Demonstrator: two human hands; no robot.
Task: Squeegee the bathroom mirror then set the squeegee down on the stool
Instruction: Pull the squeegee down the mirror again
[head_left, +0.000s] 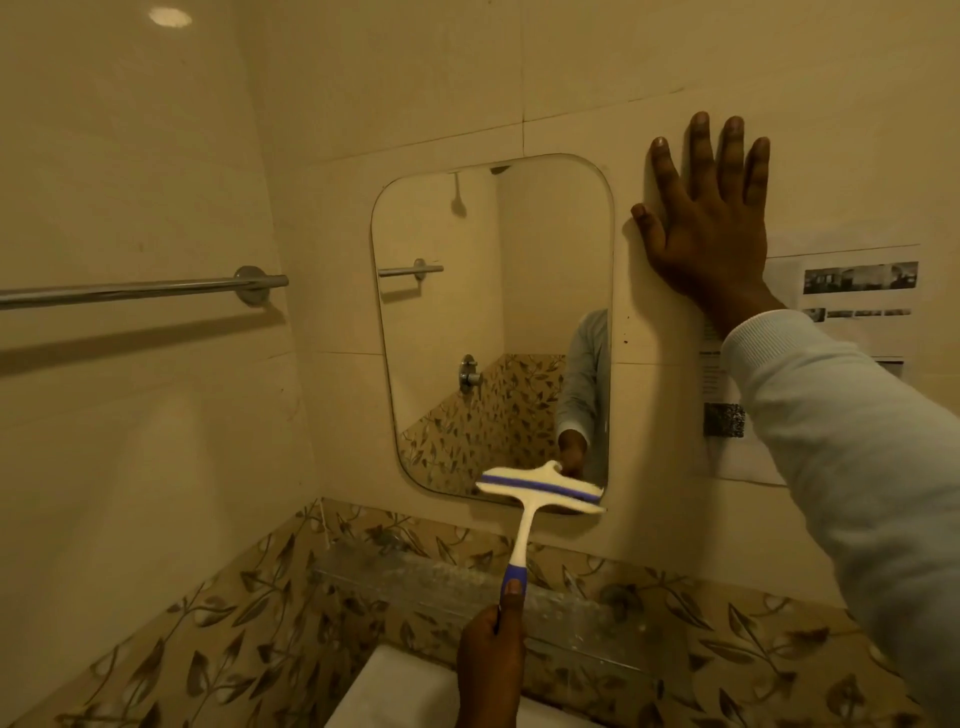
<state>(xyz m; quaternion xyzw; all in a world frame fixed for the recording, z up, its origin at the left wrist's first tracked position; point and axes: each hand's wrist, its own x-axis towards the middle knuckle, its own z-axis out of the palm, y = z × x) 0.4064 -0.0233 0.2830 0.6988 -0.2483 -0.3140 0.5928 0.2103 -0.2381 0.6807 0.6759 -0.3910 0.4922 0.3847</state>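
Left hand (491, 656) grips the squeegee (540, 491), blade at the mirror's (493, 312) five o'clock. Right hand (711, 223), spread flat, presses the wall (571, 78) at three (paper notice (857, 291) beside it); towel rail (140, 288) at nine.

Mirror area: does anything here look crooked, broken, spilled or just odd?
Nothing looks broken or spilled. Two small oddities: the clear shelf under the mirror carries whitish streaks, and a printed sheet is stuck on the wall right of the mirror, partly hidden by the right sleeve.
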